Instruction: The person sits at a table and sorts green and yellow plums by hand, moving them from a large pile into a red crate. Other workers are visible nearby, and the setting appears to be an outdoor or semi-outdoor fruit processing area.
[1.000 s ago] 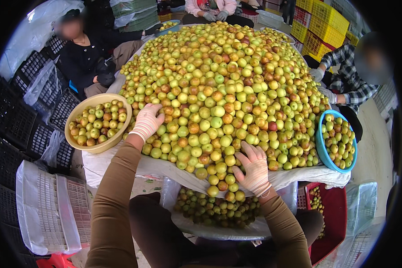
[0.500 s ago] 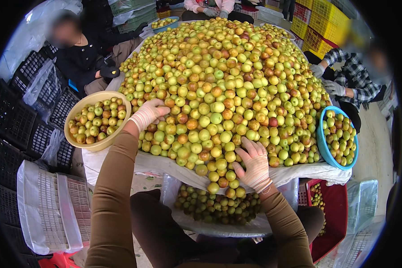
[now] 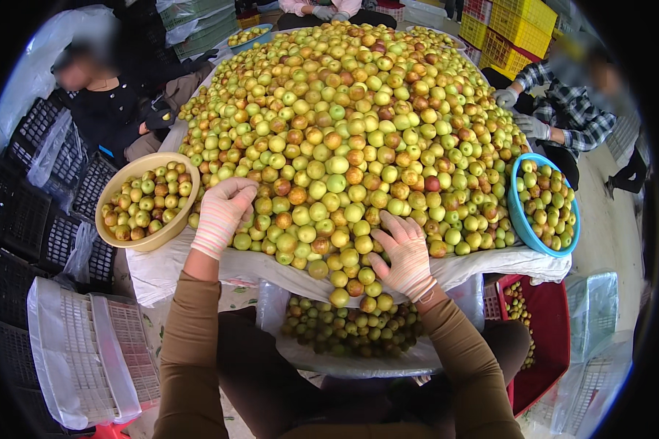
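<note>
A large heap of green-and-brown jujubes (image 3: pixel 307 139) covers the table in front of me. My left hand (image 3: pixel 225 211), in a striped fingerless wrap, is at the heap's near left edge, its fingers curled together; whatever they may hold is hidden. My right hand (image 3: pixel 405 256), wrapped the same way, lies on the near edge with fingers apart, resting against jujubes. Between my hands, jujubes spill over the cloth edge toward a plastic-lined container (image 3: pixel 458 307) at my lap, which holds more jujubes. Left of my left hand stands a tan basin (image 3: pixel 190 162) of browner jujubes.
A blue basin (image 3: pixel 518 223) of jujubes sits at the table's right corner. White cloth (image 3: pixel 154 274) hangs over the edge. A red crate (image 3: pixel 553 340) stands lower right, lined crates (image 3: pixel 73 351) lower left. Gloved co-workers sit left, right and across; yellow crates (image 3: pixel 516 29) are stacked behind.
My left hand has drawn back from the heap toward me, its fingers curling. My right hand stays on the near jujubes with little movement. The whole view has shifted slightly.
</note>
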A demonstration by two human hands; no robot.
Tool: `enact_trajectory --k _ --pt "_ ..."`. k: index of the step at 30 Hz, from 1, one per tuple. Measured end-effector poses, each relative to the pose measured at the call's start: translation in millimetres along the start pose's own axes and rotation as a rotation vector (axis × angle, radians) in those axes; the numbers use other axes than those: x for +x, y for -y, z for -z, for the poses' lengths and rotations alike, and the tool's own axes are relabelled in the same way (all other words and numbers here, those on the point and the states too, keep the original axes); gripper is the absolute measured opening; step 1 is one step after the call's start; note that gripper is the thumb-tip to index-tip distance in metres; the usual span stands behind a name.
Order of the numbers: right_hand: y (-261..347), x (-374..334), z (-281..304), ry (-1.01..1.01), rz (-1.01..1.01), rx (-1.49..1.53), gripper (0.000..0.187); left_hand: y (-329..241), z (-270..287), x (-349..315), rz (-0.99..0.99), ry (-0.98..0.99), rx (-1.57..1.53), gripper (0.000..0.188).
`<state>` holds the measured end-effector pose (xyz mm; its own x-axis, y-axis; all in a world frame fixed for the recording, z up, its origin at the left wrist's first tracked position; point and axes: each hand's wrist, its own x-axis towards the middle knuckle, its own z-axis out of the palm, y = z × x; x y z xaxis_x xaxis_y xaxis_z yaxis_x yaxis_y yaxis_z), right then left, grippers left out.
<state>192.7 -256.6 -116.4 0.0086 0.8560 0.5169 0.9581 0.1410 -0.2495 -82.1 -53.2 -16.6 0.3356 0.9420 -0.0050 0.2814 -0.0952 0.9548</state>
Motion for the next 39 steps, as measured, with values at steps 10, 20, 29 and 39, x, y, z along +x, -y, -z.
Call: enact_trajectory --k 10,20,29,39 --pt "-9.5 1.7 -4.1 -0.254 -0.077 0.162 0.024 33.4 -38.8 -52.7 0.067 -0.177 -0.227 0.017" --pt "60.4 78.6 -27.2 0.318 0.087 -0.222 0.031 38.8 -53.6 -58.0 0.02 -0.131 -0.135 0.018" --pt "61.0 79.3 -1.9 0.542 -0.051 -0.123 0.024 41.7 -37.2 -58.0 0.025 -0.143 -0.103 0.017" --pt "23.8 54.9 3.4 0.23 -0.213 0.068 0.019 61.5 -58.3 -52.6 -0.126 0.008 0.034 0.018"
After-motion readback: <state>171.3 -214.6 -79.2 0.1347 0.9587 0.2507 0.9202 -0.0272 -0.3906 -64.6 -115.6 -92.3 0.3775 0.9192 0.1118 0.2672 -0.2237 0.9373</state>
